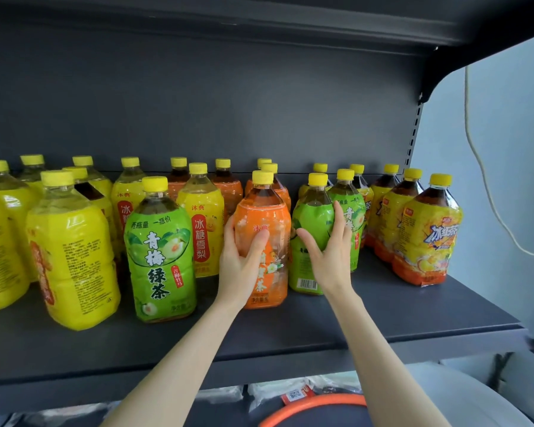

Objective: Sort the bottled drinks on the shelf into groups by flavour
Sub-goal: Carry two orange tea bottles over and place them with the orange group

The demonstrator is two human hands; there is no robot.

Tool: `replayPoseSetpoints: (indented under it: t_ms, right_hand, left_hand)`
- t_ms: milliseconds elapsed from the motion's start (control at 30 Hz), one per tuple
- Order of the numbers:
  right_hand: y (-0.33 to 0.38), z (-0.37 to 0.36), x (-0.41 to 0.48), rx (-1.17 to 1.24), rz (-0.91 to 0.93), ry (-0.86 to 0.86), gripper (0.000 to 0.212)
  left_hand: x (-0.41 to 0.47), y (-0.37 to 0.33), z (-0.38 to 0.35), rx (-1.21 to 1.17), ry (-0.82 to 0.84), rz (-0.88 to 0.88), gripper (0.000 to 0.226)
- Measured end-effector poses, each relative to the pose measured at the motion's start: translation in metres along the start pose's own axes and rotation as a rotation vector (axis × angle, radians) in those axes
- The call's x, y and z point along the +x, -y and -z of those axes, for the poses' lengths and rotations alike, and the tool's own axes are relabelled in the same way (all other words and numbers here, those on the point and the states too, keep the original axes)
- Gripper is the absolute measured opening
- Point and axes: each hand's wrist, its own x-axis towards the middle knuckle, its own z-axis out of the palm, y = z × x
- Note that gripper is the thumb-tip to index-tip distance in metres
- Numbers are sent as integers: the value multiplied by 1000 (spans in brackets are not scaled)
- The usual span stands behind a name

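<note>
Many yellow-capped bottles stand on a dark grey shelf (383,315). My left hand (241,263) grips an orange-labelled bottle (267,217) at the shelf's middle front. My right hand (327,251) wraps around a green-labelled bottle (312,220) right beside it. Another green-labelled bottle (159,257) stands alone to the left of the orange one. Yellow-labelled bottles (71,257) fill the left side. Several orange-labelled bottles (228,186) stand behind. Yellow-and-orange iced-tea bottles (426,232) line the right end.
The shelf's front edge has bare room before the bottles. An upper shelf (259,20) hangs overhead. A white cable (487,192) dangles along the wall to the right. Below the shelf lie packaged goods (296,392) and an orange ring (315,405).
</note>
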Motion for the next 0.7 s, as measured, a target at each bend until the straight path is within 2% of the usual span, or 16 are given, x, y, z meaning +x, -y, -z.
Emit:
replayPoseSetpoints:
  t_ms: [300, 400, 533, 700]
  right_hand:
    - [-20, 28, -2, 27, 20, -26, 79]
    - [-22, 32, -4, 28, 28, -17, 80]
    - [-22, 31, -3, 32, 35, -14, 80]
    - [-22, 31, -3, 26, 40, -12, 82]
  left_hand:
    - [9, 11, -18, 87, -52, 47, 90]
    - [7, 11, -29, 108, -99, 55, 87]
    - [10, 14, -39, 111, -126, 42, 96]
    - [14, 15, -40, 120, -118, 43, 95]
